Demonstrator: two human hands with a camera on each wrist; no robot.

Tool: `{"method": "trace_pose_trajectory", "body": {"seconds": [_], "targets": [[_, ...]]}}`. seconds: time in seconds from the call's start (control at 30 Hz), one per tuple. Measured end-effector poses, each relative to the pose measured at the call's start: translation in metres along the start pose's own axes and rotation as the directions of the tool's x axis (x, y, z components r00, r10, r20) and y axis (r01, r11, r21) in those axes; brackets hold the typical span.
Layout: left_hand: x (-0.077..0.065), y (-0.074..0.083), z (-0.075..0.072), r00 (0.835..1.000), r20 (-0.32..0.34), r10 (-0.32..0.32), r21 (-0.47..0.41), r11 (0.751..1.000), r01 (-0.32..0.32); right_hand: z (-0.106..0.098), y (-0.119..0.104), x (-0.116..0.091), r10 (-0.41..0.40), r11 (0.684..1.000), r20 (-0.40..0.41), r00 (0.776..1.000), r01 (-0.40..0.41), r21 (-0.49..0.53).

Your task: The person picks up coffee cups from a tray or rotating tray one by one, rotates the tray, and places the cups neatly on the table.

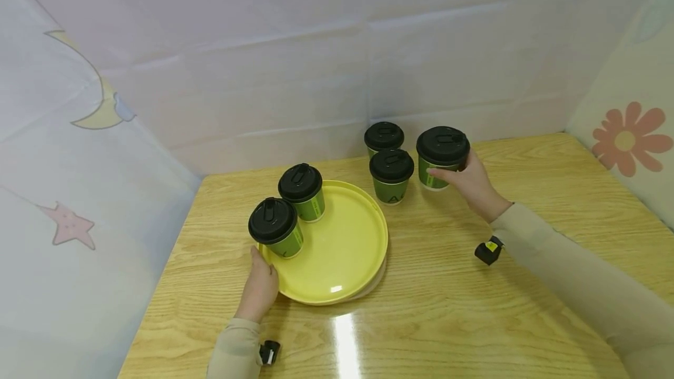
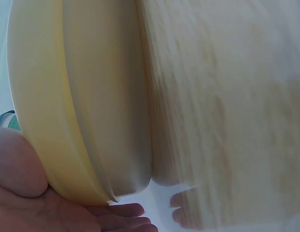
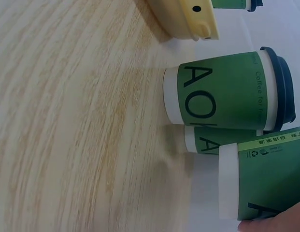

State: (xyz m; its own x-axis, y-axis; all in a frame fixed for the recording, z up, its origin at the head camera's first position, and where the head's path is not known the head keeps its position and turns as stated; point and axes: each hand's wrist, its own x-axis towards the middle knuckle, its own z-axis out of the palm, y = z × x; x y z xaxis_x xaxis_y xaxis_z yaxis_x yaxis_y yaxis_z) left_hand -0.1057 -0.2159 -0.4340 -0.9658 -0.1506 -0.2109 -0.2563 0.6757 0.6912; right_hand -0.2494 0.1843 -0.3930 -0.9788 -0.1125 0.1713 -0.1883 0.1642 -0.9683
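A green paper cup with a black lid is hanging clear of the wooden table, to the right of the yellow tray and towards its far side. The right hand is grasping this cup, its thumb lying across the green wall and its other fingers mostly hiding behind. Between that cup and the tray, two matching lidded cups are standing on the table: a nearer one, showing a large A, and a farther one, partly hiding behind it.

The left hand is touching the tray's near-left edge; its thumb is lying by the rim, its fingers extending loosely rather than clenching. Inside the tray's left part, two more lidded cups are standing close together, a front cup and a rear cup. Beneath the tray, a pale round base is showing. Behind the tray, a pale wall covering is rising; left of it, a yellow moon is appearing, and far right, a red flower.
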Motion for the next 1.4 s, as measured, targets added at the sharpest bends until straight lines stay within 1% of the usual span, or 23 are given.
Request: {"method": "trace_pose_trajectory", "body": {"seconds": [0.23, 0.43, 0.6, 0.8, 1.03, 1.17, 1.4], "targets": [[0.0, 0.0, 0.0, 1.0, -0.003, 0.006, 0.006, 1.0, -0.006, -0.003, 0.007, 0.009, 0.027, 0.999, -0.01, 1.0, -0.027, 0.02], [-0.001, 0.002, -0.001, 1.0, 0.001, 0.003, 0.004, 1.0, -0.003, -0.005, 0.013, 0.015, 0.05, 0.999, -0.016, 0.999, -0.05, -0.012], [0.0, 0.0, -0.002, 1.0, -0.004, 0.01, 0.012, 1.0, -0.01, -0.005, 0.018, 0.021, 0.051, 0.999, -0.008, 0.999, -0.051, -0.019], [0.001, -0.001, -0.002, 1.0, -0.006, 0.004, 0.01, 1.0, -0.004, -0.006, 0.023, 0.029, 0.056, 0.998, 0.004, 0.998, -0.056, -0.025], [0.001, 0.0, -0.001, 1.0, -0.005, -0.005, 0.003, 1.0, 0.005, -0.009, 0.03, 0.036, 0.032, 0.998, 0.014, 0.999, -0.032, -0.051], [0.001, 0.0, -0.001, 1.0, -0.007, 0.008, 0.006, 1.0, -0.008, -0.009, 0.031, 0.037, 0.044, 0.996, 0.016, 0.999, -0.043, -0.072], [0.002, -0.002, -0.001, 1.0, -0.012, 0.0, 0.012, 1.0, 0.001, -0.009, 0.035, 0.042, 0.061, 0.996, 0.006, 0.998, -0.06, -0.07]]}}
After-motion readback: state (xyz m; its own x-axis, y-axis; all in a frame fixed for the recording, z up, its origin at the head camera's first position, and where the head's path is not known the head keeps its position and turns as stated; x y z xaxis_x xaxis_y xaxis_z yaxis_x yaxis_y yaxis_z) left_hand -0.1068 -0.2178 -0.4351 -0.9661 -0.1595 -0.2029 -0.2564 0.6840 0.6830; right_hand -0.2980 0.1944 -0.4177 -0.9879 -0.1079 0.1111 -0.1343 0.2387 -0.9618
